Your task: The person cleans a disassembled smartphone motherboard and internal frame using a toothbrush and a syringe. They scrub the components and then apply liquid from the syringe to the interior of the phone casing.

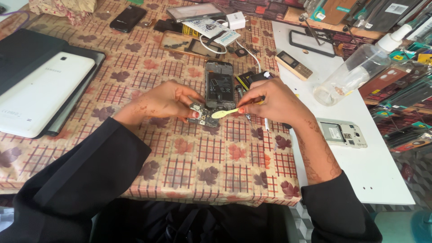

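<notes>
Left hand [167, 100] curled, fingers bent in, thumb and fingertips pinching a small circuit board [201, 115] by its left edge. Board held just above the checked leaf-print tablecloth [211, 157], near the middle of the table, tilted slightly. Right hand [270, 101] closed in a loose fist, thumb and forefinger pinching a thin yellow-green pry tool [225, 113]. Tool lying nearly level, pointing left, flat rounded tip touching the right edge of the board. Remaining right fingers tucked under, not spread; whether something more sits inside that fist, impossible to tell.

Just beyond the two hands, an opened phone frame [219, 84] lying flat on the cloth, insides facing up, close to the board but apart from it. Far left, a white tablet [40, 92] face down on a dark case. Farther back, a black phone [128, 18], a white charger plug [236, 20] with its cable, and a clear phone cover [184, 43]. To the right, on a white tabletop [373, 166], a silver phone shell [342, 133] with its back open, just beside the right forearm. Farther right and back, a clear plastic spray bottle [360, 67] lying on its side, and a small gold keypad phone [293, 65].
</notes>
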